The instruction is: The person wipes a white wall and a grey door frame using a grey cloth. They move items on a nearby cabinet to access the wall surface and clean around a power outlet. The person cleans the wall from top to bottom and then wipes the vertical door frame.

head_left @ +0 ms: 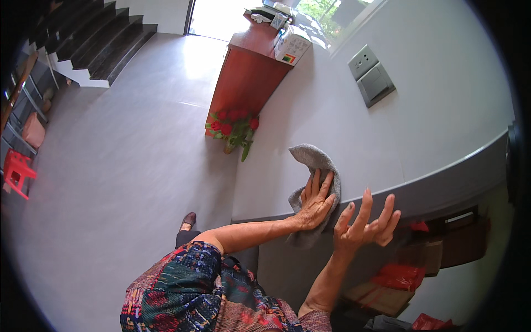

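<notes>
My left hand (316, 206) lies flat with its fingers stretched out, pressing a grey cloth (314, 156) against the pale, glossy wall (376, 149). The cloth curls up around the fingertips, and a part of it hangs below the wrist, past the wall's edge. To the right, my right hand (368, 224) is raised in front of the wall's dark edge strip. Its fingers are spread and somewhat bent, with nothing in them.
A grey socket and switch plate (371, 76) sits on the wall above my hands. Ahead stand a reddish-brown cabinet (246, 77) and red flowers (235, 124). Dark stairs (105, 41) and a red stool (18, 171) are at left. Boxes and red bags (398, 276) lie at lower right.
</notes>
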The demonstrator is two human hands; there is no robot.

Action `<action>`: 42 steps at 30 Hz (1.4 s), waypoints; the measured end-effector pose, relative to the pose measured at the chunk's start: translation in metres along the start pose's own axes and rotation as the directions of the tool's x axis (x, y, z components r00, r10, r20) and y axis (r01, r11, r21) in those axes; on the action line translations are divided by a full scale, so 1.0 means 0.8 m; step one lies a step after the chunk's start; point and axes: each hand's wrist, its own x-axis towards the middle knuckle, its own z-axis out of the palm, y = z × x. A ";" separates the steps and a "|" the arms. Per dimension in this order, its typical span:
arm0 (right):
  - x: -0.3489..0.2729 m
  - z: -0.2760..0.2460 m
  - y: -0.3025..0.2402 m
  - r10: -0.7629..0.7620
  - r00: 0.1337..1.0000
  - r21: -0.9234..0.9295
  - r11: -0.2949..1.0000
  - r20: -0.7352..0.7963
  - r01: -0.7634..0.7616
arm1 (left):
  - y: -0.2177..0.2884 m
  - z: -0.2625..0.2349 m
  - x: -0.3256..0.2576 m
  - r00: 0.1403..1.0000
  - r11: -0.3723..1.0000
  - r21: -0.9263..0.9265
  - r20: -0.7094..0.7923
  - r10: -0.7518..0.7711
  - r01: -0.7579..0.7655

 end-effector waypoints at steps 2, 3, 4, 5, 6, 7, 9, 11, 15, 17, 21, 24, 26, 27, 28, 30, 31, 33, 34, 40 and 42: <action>0.001 0.010 -0.003 0.022 0.999 -0.074 0.997 -0.031 -0.024 | -0.001 -0.006 0.035 0.998 0.999 0.017 -0.062 0.030 -0.029; 0.002 0.013 -0.004 0.023 0.999 -0.076 0.997 -0.037 -0.026 | -0.001 -0.010 0.053 0.995 0.999 0.025 -0.089 0.046 -0.044; 0.005 0.021 -0.004 0.025 0.999 -0.074 0.997 -0.039 -0.027 | -0.005 -0.014 0.077 0.990 0.996 0.040 -0.118 0.079 -0.075; 0.006 0.020 -0.002 0.026 0.999 -0.089 0.996 -0.035 -0.029 | -0.003 -0.018 0.092 0.987 0.993 0.044 -0.114 0.115 -0.110; 0.008 0.019 0.000 0.017 0.999 -0.092 0.996 -0.032 -0.019 | -0.001 -0.023 0.107 0.983 0.988 0.046 -0.110 0.151 -0.146; -0.007 0.002 -0.002 0.015 0.999 -0.099 0.995 -0.034 -0.018 | -0.003 -0.028 0.102 0.975 0.980 0.056 -0.104 0.196 -0.191; -0.007 0.003 -0.003 0.034 0.999 -0.116 0.993 0.002 -0.034 | 0.000 -0.044 0.144 0.966 0.972 0.053 -0.111 0.235 -0.230; -0.005 0.004 -0.004 0.013 1.000 -0.154 0.988 0.024 -0.009 | 0.009 -0.061 0.188 0.968 0.974 0.047 -0.112 0.224 -0.220; -0.005 0.001 -0.005 -0.034 0.999 -0.231 0.972 0.021 0.038 | 0.017 -0.087 0.263 0.944 0.958 0.058 -0.166 0.285 -0.279; -0.004 0.006 -0.003 -0.054 0.998 -0.261 0.963 0.031 0.060 | 0.025 -0.098 0.302 0.952 0.964 0.049 -0.152 0.265 -0.260; -0.003 0.002 -0.014 -0.008 0.999 -0.363 0.931 0.046 0.024 | 0.024 -0.124 0.350 0.964 0.973 0.011 -0.134 0.230 -0.231; 0.005 -0.003 -0.018 -0.013 0.998 -0.434 0.900 0.065 0.040 | 0.008 -0.135 0.392 0.979 0.988 0.003 -0.128 0.157 -0.158; 0.016 -0.001 -0.032 0.049 0.999 -0.487 0.873 0.011 -0.037 | -0.017 -0.134 0.416 0.985 0.995 0.011 -0.139 0.100 -0.099; 0.018 -0.004 -0.034 0.048 0.999 -0.500 0.865 0.018 -0.033 | -0.029 -0.135 0.426 0.984 0.997 0.011 -0.162 0.074 -0.073; 0.012 -0.033 -0.038 0.056 0.998 -0.503 0.863 0.021 -0.038 | -0.037 -0.135 0.404 0.988 1.000 0.010 -0.156 0.012 -0.011; 0.012 -0.048 -0.043 0.049 0.999 -0.520 0.853 -0.004 -0.044 | -0.056 -0.140 0.411 0.981 0.998 -0.012 -0.183 -0.066 0.065; 0.012 -0.054 -0.045 0.049 0.999 -0.531 0.846 -0.004 -0.044 | -0.069 -0.145 0.412 0.974 0.993 -0.016 -0.195 -0.119 0.118; 0.012 -0.064 -0.047 0.047 0.999 -0.542 0.840 -0.006 -0.043 | -0.105 -0.147 0.409 0.947 0.970 -0.079 -0.209 -0.242 0.231; 0.016 -0.065 -0.049 0.041 0.999 -0.545 0.837 -0.013 -0.042 | -0.126 -0.144 0.408 0.932 0.951 -0.107 -0.193 -0.308 0.292; 0.035 -0.052 -0.047 0.022 0.999 -0.548 0.837 0.047 0.008 | -0.225 -0.093 0.304 0.780 0.759 -0.253 -0.025 -0.625 0.600; 0.046 -0.039 -0.047 0.029 0.998 -0.541 0.841 0.061 0.009 | -0.269 -0.065 0.259 0.751 0.725 -0.254 0.005 -0.661 0.640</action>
